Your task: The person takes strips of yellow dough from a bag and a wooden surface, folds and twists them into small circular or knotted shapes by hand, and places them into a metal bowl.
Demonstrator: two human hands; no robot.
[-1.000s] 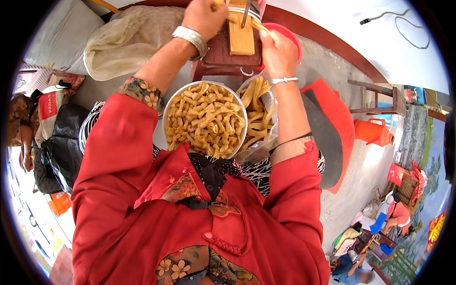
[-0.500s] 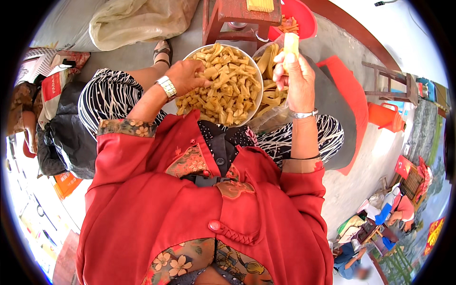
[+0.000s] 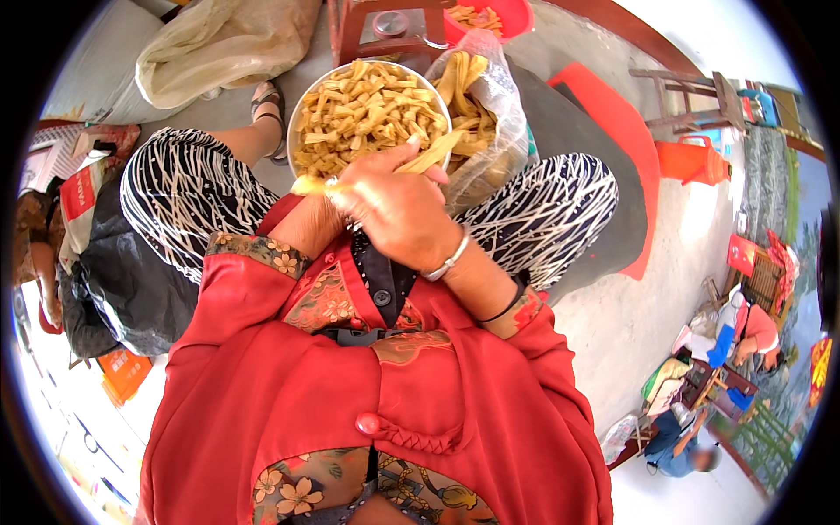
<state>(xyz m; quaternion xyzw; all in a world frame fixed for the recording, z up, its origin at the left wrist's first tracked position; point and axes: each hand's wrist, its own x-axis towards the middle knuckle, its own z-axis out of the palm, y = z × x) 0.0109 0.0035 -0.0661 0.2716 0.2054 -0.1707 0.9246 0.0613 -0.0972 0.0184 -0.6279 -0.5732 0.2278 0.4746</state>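
Note:
My left hand (image 3: 389, 162) and my right hand (image 3: 402, 219) are together in front of my chest, right hand on top and partly hiding the left. Both are closed on a pale yellow food strip (image 3: 437, 150) that sticks out on either side of them. Just beyond them is a round white-rimmed bowl (image 3: 299, 105) heaped with short yellow cut pieces. To its right, an open clear plastic bag (image 3: 507, 114) holds long, flat strips of the same food.
A red wooden stool (image 3: 346, 26) and a red basin (image 3: 516, 19) stand ahead. Left are a cloudy sack (image 3: 201, 52) and black bag (image 3: 131, 289). Right lie a grey-red mat (image 3: 630, 210), a bench (image 3: 717, 105) and an orange jug (image 3: 678, 162). Two people (image 3: 757, 328) (image 3: 669, 442) sit far right.
My hands have come back from the wooden board toward my lap and met. My left hand has left the bowl's pieces; my right hand has lowered with the strip and crossed leftward.

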